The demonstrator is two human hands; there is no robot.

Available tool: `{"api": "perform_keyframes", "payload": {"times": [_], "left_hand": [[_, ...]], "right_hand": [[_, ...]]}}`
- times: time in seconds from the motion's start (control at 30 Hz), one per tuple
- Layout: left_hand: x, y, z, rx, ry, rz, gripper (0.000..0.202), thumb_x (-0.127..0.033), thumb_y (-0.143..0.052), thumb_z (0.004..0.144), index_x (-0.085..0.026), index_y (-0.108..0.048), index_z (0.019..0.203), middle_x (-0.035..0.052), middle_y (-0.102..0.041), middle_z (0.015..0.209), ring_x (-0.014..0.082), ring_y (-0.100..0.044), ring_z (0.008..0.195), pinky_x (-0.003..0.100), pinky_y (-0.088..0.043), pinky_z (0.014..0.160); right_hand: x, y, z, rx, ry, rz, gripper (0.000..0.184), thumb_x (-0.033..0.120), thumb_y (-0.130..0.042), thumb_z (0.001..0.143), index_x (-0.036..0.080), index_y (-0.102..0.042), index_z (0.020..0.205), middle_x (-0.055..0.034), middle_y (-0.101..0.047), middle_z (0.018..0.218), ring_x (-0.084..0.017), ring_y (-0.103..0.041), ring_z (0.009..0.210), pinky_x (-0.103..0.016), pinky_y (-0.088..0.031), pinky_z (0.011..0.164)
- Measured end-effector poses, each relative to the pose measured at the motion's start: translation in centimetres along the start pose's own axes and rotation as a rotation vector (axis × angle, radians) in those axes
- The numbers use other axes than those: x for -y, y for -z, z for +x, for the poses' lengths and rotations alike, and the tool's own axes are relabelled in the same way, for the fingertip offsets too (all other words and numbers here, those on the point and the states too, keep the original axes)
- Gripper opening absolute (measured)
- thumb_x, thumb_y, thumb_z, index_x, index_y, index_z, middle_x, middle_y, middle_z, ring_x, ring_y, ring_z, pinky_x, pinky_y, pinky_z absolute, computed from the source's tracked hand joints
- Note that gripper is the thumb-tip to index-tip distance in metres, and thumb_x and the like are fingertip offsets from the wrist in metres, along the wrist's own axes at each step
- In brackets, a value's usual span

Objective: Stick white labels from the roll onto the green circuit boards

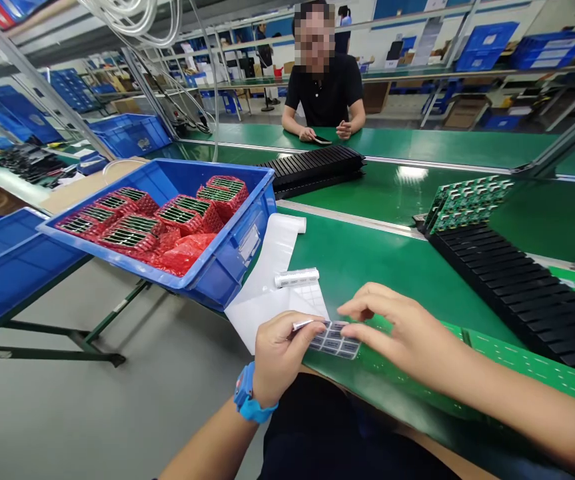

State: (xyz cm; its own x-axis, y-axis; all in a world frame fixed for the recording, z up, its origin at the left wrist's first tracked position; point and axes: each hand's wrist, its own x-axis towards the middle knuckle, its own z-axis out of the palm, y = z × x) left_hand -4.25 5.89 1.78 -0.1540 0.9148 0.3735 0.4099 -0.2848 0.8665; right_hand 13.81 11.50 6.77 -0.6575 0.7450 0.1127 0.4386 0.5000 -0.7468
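Note:
My left hand (282,357) and my right hand (397,327) both hold a small sheet of silver-grey labels (334,340) above the green bench mat (367,267). A thin silver strip (302,325) sticks out from my left fingers toward the sheet. Just beyond my left hand, a small white-and-silver label roll (296,277) lies on a wide white backing sheet (267,287). A green circuit-board strip (532,359) lies beneath my right forearm. A blue watch (250,393) circles my left wrist.
A blue plastic crate (232,250) holds red bagged circuit boards on the bench's left. Black slotted racks (517,293) run along the right, with green boards (467,203) at their far end. A seated person (324,100) handles a phone across the bench.

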Motion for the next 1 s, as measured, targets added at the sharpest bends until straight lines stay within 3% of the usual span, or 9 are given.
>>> {"api": "perform_keyframes", "payload": {"times": [0.1, 0.2, 0.27, 0.33, 0.4, 0.47, 0.63, 0.83, 1.0], "left_hand": [[-0.1, 0.1, -0.1, -0.032, 0.045, 0.093, 0.018, -0.024, -0.062, 0.079, -0.016, -0.067, 0.064, -0.0023, -0.063, 0.056, 0.0083, -0.056, 0.051, 0.016, -0.042, 0.049], [-0.4, 1.0, -0.1, -0.037, 0.091, 0.169, 0.024, -0.024, -0.062, 0.079, -0.015, -0.062, 0.057, -0.0037, -0.056, 0.048, 0.0074, -0.051, 0.046, 0.015, -0.039, 0.044], [-0.8, 1.9, -0.1, 0.157, 0.064, 0.134, 0.021, -0.023, -0.062, 0.079, -0.015, -0.064, 0.06, -0.0031, -0.061, 0.052, 0.0079, -0.056, 0.05, 0.015, -0.042, 0.048], [-1.3, 2.5, -0.2, 0.479, -0.012, 0.052, 0.013, -0.023, -0.063, 0.079, -0.017, -0.067, 0.068, -0.0006, -0.07, 0.07, 0.01, -0.065, 0.065, 0.015, -0.048, 0.062], [-1.7, 2.4, -0.3, 0.748, -0.09, 0.001, 0.009, -0.025, -0.063, 0.079, -0.018, -0.068, 0.077, 0.0018, -0.072, 0.089, 0.0131, -0.067, 0.087, 0.016, -0.048, 0.076], [-1.8, 1.7, -0.4, 0.869, -0.135, 0.035, 0.012, -0.029, -0.062, 0.08, -0.018, -0.068, 0.079, 0.0031, -0.072, 0.093, 0.0156, -0.062, 0.103, 0.016, -0.047, 0.082], [-1.2, -0.3, -0.6, 0.896, -0.195, 0.192, 0.023, -0.039, -0.054, 0.084, -0.021, -0.067, 0.079, 0.0038, -0.064, 0.116, 0.0175, -0.058, 0.11, 0.02, -0.049, 0.081], [-0.6, -0.5, -1.2, 0.854, -0.196, 0.199, 0.027, -0.042, -0.052, 0.085, -0.02, -0.066, 0.078, 0.0026, -0.065, 0.115, 0.0163, -0.059, 0.108, 0.02, -0.049, 0.082], [-0.5, -0.7, -1.5, 0.812, -0.176, 0.193, 0.025, -0.04, -0.054, 0.084, -0.02, -0.066, 0.078, 0.0036, -0.063, 0.118, 0.0164, -0.062, 0.105, 0.019, -0.049, 0.081]], "right_hand": [[0.2, 0.5, -0.1, -0.053, 0.103, 0.011, 0.014, 0.02, -0.053, 0.084, 0.022, -0.066, 0.079, -0.0017, -0.061, 0.076, -0.014, -0.056, 0.075, -0.026, -0.043, 0.067], [-0.4, 2.1, 0.2, -0.165, -0.034, 0.035, 0.013, 0.026, -0.057, 0.082, 0.022, -0.067, 0.075, -0.0009, -0.064, 0.076, -0.014, -0.058, 0.074, -0.026, -0.044, 0.068], [-1.6, 3.3, 0.5, -0.175, -0.263, 0.048, 0.018, 0.036, -0.059, 0.079, 0.021, -0.066, 0.071, -0.0013, -0.065, 0.077, -0.016, -0.058, 0.073, -0.028, -0.044, 0.068], [-3.1, 4.0, 0.6, -0.063, -0.438, 0.066, 0.025, 0.043, -0.059, 0.077, 0.019, -0.064, 0.069, -0.0017, -0.065, 0.073, -0.016, -0.057, 0.07, -0.028, -0.043, 0.065], [-4.6, 3.7, 0.7, 0.063, -0.513, 0.083, 0.028, 0.045, -0.057, 0.076, 0.018, -0.063, 0.068, -0.0013, -0.062, 0.069, -0.015, -0.054, 0.065, -0.028, -0.041, 0.061], [-5.6, 2.9, 0.9, 0.096, -0.535, 0.084, 0.029, 0.045, -0.056, 0.076, 0.018, -0.062, 0.068, -0.0003, -0.059, 0.065, -0.013, -0.05, 0.061, -0.027, -0.038, 0.059], [-6.4, 1.4, 1.4, 0.059, -0.551, 0.063, 0.03, 0.044, -0.054, 0.075, 0.016, -0.061, 0.067, 0.0008, -0.055, 0.06, -0.012, -0.045, 0.056, -0.026, -0.035, 0.054], [-6.7, 1.0, 1.4, 0.055, -0.529, -0.016, 0.026, 0.04, -0.052, 0.077, 0.018, -0.063, 0.069, 0.0003, -0.057, 0.061, -0.013, -0.048, 0.057, -0.026, -0.036, 0.054], [-6.1, 0.2, 0.9, -0.078, -0.284, -0.465, 0.017, 0.03, -0.052, 0.079, 0.019, -0.063, 0.073, -0.0031, -0.06, 0.07, -0.02, -0.053, 0.072, -0.034, -0.038, 0.069]]}}
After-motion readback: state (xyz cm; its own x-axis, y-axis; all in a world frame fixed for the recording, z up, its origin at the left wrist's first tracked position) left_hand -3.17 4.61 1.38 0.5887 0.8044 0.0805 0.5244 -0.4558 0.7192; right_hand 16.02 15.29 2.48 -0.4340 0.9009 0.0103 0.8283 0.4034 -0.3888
